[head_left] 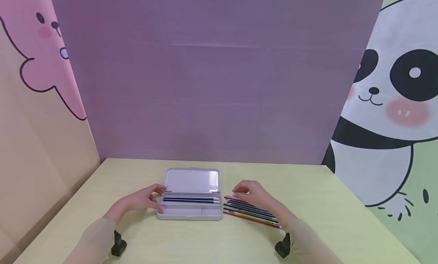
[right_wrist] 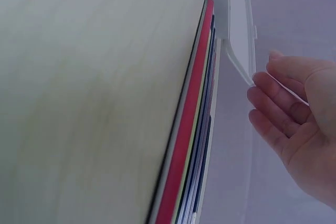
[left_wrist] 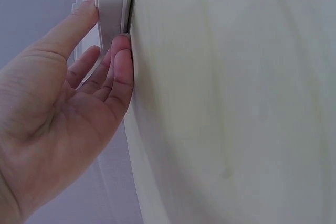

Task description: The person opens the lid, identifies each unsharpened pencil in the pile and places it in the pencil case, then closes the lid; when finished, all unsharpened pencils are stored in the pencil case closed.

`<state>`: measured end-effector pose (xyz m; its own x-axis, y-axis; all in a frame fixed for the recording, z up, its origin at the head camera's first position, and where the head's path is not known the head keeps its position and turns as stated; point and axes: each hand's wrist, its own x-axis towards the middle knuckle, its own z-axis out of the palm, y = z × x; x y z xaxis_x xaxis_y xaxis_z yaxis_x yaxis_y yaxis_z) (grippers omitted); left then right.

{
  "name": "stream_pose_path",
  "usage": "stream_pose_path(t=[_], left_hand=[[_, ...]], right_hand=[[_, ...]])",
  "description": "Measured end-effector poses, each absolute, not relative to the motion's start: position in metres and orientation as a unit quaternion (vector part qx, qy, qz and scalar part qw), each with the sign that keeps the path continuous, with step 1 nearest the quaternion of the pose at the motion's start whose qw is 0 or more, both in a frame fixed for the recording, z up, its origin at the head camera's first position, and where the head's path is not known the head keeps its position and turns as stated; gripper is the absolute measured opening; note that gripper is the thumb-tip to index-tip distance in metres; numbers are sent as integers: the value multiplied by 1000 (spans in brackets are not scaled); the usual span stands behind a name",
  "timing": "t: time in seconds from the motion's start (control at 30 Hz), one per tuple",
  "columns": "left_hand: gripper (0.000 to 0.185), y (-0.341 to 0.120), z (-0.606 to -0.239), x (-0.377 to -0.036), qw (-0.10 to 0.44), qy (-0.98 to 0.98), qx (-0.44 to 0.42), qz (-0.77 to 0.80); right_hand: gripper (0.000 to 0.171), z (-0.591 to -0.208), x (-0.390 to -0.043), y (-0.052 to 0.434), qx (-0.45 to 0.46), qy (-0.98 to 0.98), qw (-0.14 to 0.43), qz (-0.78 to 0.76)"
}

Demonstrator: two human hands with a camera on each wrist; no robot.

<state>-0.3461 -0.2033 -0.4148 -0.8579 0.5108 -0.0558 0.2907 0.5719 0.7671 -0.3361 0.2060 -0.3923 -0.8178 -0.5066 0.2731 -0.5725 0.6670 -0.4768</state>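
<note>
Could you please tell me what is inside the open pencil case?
In the pencil case, dark pencils lie lengthwise along the hinge side; a short divider splits the front. Whatever lies beneath those pencils is covered.

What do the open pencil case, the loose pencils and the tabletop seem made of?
Whitish rectangular pencil case: probably smooth plastic; its lid shows bright glare. Slim red, yellow and dark-blue pencils: likely painted wood, given solid colours along their sides. Pale yellow tabletop: matte wood or laminate; faint grain streaks fit both.
</note>
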Motion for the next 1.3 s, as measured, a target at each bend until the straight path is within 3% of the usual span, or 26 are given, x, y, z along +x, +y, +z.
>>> stream_pose_path(t=[0.37, 0.9, 1.3], left_hand=[[72, -201, -418, -347, 144, 873, 227, 407], [72, -203, -415, -346, 142, 876, 227, 401], [72, -203, -415, -346, 144, 873, 229, 405]], right_hand=[[14, -396, -331, 236, 299, -912, 74, 271], [17, -396, -323, 269, 289, -920, 51, 260], [7, -397, -318, 281, 295, -925, 35, 236]])
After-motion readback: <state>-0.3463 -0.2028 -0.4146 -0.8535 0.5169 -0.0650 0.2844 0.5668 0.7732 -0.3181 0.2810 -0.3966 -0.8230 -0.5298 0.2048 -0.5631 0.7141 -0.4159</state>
